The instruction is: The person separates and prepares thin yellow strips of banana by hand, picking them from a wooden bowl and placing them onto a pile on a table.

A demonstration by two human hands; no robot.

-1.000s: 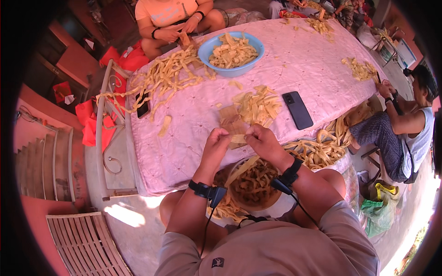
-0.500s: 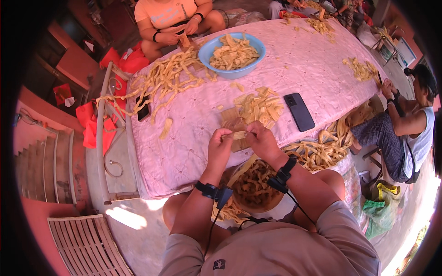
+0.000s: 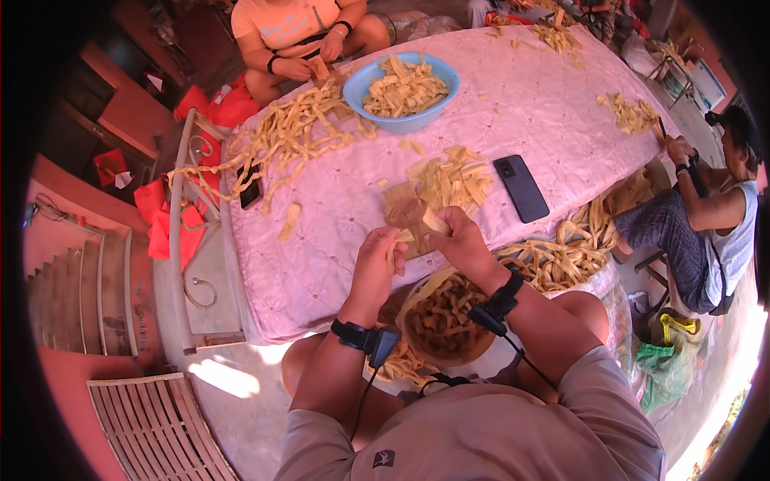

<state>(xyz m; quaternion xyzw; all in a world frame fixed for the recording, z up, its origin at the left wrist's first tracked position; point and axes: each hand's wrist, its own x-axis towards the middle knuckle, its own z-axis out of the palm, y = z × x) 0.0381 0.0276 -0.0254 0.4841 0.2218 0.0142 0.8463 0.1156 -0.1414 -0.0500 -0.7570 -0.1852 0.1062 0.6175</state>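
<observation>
Over the near table edge, my left hand (image 3: 378, 258) is closed on a pale yellow dried strip (image 3: 403, 236), its end sticking up past the thumb. Close by on the right, my right hand (image 3: 455, 234) pinches a short pale yellow piece (image 3: 435, 222). A gap separates the hands. Beneath them lies a small wooden board (image 3: 399, 199), partly hidden by the fingers. Right behind it is a pile of cut yellow pieces (image 3: 453, 180). Below the table edge, a round basin (image 3: 473, 357) between my knees holds more strips, and one long strip (image 3: 423, 290) lies across its rim.
A black phone (image 3: 521, 188) lies right of the pile. Farther back stand a blue basin (image 3: 405, 122) of pieces and a tangle of long strips (image 3: 293, 132). One person (image 3: 297, 36) sits opposite, another (image 3: 718, 208) at the right. A metal frame (image 3: 178, 256) edges the table's left.
The strip that stretched between both hands is now in two parts, one in each hand. My left hand has moved slightly down and turned; the right has stayed near its place.
</observation>
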